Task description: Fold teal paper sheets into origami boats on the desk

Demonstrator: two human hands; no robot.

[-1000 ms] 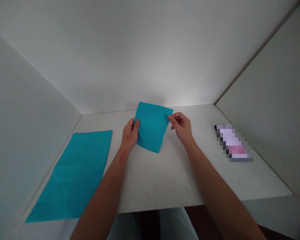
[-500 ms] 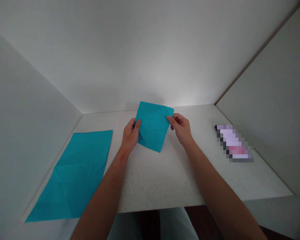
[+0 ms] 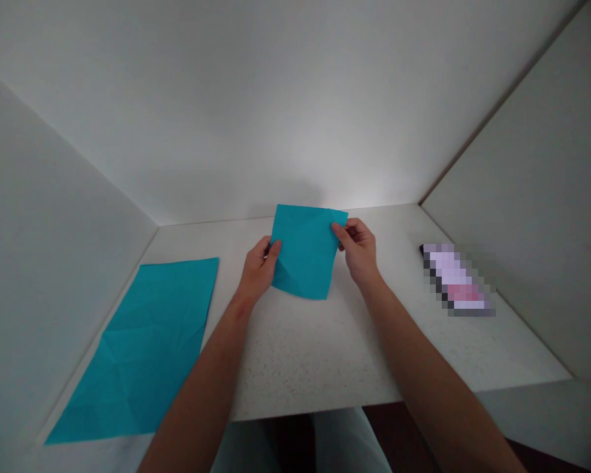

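A small, nearly square sheet of turquoise paper (image 3: 305,253) is held up above the table between my two hands. My left hand (image 3: 262,264) pinches its left edge, thumb in front and fingers behind. At the upper right corner, my right hand (image 3: 357,246) grips it between thumb and curled fingers. Faint creases run across the paper, and its lower edge bows slightly. To the left lies a larger turquoise sheet (image 3: 142,341), flat on the table and marked with fold lines; my left forearm covers part of its right side.
The white speckled table (image 3: 315,361) is bounded by a back wall (image 3: 285,118) and side walls at left and right. On the right lies a pixelated object like a phone (image 3: 456,279). The person's legs show below the front edge.
The small sheet has turned slightly anticlockwise, its lower right corner swinging right. My right hand has risen a little; both hands keep their grip.
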